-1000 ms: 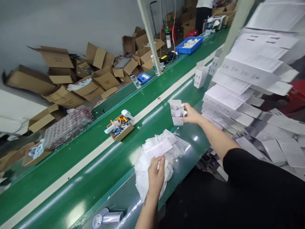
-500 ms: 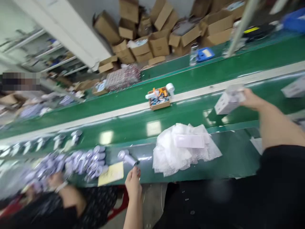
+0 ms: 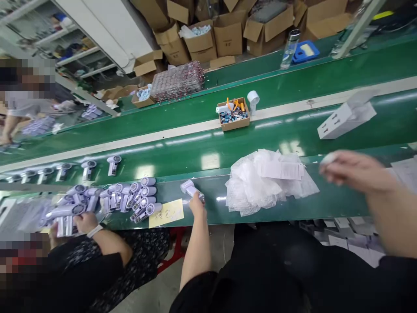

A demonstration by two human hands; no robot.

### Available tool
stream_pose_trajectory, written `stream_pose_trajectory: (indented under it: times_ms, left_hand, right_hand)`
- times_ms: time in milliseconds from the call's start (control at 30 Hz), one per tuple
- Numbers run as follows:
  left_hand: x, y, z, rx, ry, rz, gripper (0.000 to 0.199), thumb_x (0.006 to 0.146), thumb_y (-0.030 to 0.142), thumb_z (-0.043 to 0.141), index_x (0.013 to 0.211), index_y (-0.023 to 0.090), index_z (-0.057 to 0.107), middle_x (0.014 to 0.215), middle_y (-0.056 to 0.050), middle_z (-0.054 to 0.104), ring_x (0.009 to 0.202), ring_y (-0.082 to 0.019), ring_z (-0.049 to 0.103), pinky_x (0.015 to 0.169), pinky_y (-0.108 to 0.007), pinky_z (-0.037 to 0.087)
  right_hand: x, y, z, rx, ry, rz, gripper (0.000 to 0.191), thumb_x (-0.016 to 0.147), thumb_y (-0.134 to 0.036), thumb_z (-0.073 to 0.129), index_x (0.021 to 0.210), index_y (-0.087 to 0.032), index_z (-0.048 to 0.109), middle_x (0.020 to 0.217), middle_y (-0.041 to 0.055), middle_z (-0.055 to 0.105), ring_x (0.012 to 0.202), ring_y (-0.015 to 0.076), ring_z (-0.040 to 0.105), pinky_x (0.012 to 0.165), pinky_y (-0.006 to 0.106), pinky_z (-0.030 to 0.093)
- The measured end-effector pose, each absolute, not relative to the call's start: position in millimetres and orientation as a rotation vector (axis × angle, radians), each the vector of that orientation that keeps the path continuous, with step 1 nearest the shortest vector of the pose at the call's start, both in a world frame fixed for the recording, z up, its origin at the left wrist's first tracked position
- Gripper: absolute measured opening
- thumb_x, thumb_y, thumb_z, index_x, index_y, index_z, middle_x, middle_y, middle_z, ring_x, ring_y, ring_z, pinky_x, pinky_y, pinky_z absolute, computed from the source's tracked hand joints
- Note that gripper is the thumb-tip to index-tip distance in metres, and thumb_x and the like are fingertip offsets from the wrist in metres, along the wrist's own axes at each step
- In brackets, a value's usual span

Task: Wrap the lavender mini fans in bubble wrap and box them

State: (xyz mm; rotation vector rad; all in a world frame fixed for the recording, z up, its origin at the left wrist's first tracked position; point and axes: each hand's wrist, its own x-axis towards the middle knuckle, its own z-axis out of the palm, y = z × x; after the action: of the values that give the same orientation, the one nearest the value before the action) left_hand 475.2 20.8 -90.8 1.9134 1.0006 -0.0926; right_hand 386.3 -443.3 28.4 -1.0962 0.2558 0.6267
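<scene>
just below mid-frame, left hand (image 3: pixel 197 205) pinches a lilac gadget (image 3: pixel 190 189) by the worktop (image 3: pixel 213 211). pick-up step, i reckon; next wants a steady lift. right hand (image 3: pixel 355 170), mid-right: too blurry to tell.

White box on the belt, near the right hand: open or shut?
Open: the white box's flap sticks up, not folded over its end.

device (image 3: pixel 188 187) left of bags (image 3: pixel 249 184), papers (image 3: pixel 282 171) atop, carton (image 3: pixel 340 123) on belt (image 3: pixel 172 158)
</scene>
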Motion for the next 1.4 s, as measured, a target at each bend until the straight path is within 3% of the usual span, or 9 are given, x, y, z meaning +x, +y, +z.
stream_pose_trajectory:
  times_ms: [100, 167, 267, 333, 467, 667, 867, 1200, 1400]
  left_hand:
    - [432.6, -23.1, -77.8, 1.709, 0.791, -0.154, 0.036, 0.081, 0.045, 0.040, 0.092, 0.015, 0.057, 0.076, -0.005, 0.062, 0.052, -0.011, 0.055, 0.045, -0.022, 0.038]
    - [397.9, -52.4, -70.8, 1.447, 0.523, -0.292, 0.035, 0.078, 0.046, 0.050, 0.088, 0.014, 0.058, 0.068, -0.002, 0.058, 0.047, -0.008, 0.050, 0.043, -0.020, 0.035]
    - [367.3, -71.2, -69.7, 1.391, 0.117, -0.612, 0.037, 0.077, 0.050, 0.055, 0.076, 0.013, 0.060, 0.055, 0.001, 0.053, 0.044, -0.009, 0.047, 0.043, -0.021, 0.035]
    - [374.3, -62.4, -76.0, 1.596, -0.003, -0.606, 0.039, 0.080, 0.052, 0.051, 0.075, 0.014, 0.062, 0.059, -0.002, 0.057, 0.052, -0.012, 0.053, 0.051, -0.023, 0.042]
    - [429.8, -30.5, -99.4, 2.133, 0.209, -0.396, 0.029, 0.079, 0.044, 0.054, 0.075, 0.017, 0.063, 0.081, -0.008, 0.065, 0.082, -0.020, 0.059, 0.074, -0.029, 0.044]
    - [452.4, -39.1, -130.5, 2.133, 0.303, -0.635, 0.015, 0.059, 0.026, 0.073, 0.063, 0.016, 0.061, 0.065, -0.004, 0.063, 0.065, -0.018, 0.058, 0.062, -0.027, 0.042]
    - [439.6, -45.6, -135.5, 1.985, 0.336, -0.548, 0.018, 0.059, 0.026, 0.069, 0.055, 0.017, 0.053, 0.049, 0.004, 0.048, 0.052, -0.011, 0.049, 0.053, -0.022, 0.036]
    - [483.1, -17.6, -83.5, 1.545, 0.296, -0.316, 0.043, 0.052, 0.044, 0.074, 0.081, 0.015, 0.060, 0.063, 0.000, 0.060, 0.053, -0.010, 0.054, 0.056, -0.025, 0.043]
    - [528.3, 11.2, -82.8, 1.816, 0.302, -0.163, 0.028, 0.062, 0.039, 0.071, 0.076, 0.016, 0.061, 0.068, -0.006, 0.062, 0.062, -0.016, 0.058, 0.062, -0.030, 0.046]
  right_hand:
    - [373.7, -330.4, 8.8, -1.200, 0.141, 0.766, 0.026, 0.079, -0.030, 0.065, 0.100, -0.016, 0.059, 0.090, 0.0096, 0.066, 0.069, 0.0144, 0.065, 0.057, 0.025, 0.054]
    - [377.0, -269.4, -11.1, -0.977, 0.297, 0.651, 0.035, 0.078, -0.033, 0.067, 0.107, -0.018, 0.053, 0.107, 0.0104, 0.064, 0.086, 0.0164, 0.065, 0.073, 0.032, 0.055]
    - [384.1, -225.6, -36.4, -0.767, 0.450, 0.450, 0.026, 0.080, -0.031, 0.064, 0.099, -0.016, 0.056, 0.091, 0.0076, 0.067, 0.077, 0.0153, 0.065, 0.071, 0.030, 0.054]
    - [381.9, -227.9, -44.5, -0.714, 0.577, 0.353, 0.018, 0.083, -0.028, 0.060, 0.093, -0.014, 0.057, 0.078, 0.0058, 0.066, 0.068, 0.0154, 0.064, 0.064, 0.029, 0.055]
    - [359.1, -261.7, -45.6, -0.610, 0.751, 0.305, 0.014, 0.087, -0.025, 0.053, 0.096, -0.015, 0.057, 0.081, 0.0056, 0.066, 0.071, 0.0167, 0.064, 0.062, 0.032, 0.057]
    - [323.4, -271.7, -51.4, -0.603, 0.782, 0.322, 0.013, 0.085, -0.022, 0.057, 0.097, -0.017, 0.055, 0.081, 0.0044, 0.065, 0.072, 0.0176, 0.065, 0.060, 0.033, 0.058]
    - [313.5, -269.9, -59.3, -0.578, 0.851, 0.351, 0.016, 0.086, -0.024, 0.057, 0.097, -0.013, 0.055, 0.079, 0.0057, 0.065, 0.069, 0.0166, 0.065, 0.058, 0.031, 0.058]
    - [313.0, -282.6, -45.9, -0.591, 0.753, 0.422, 0.019, 0.083, -0.023, 0.061, 0.099, -0.015, 0.054, 0.082, 0.0068, 0.067, 0.072, 0.0193, 0.067, 0.058, 0.032, 0.059]
    - [321.0, -279.4, -43.5, -0.588, 0.698, 0.465, 0.018, 0.086, -0.024, 0.056, 0.100, -0.013, 0.055, 0.082, 0.0086, 0.068, 0.072, 0.0186, 0.067, 0.056, 0.029, 0.059]
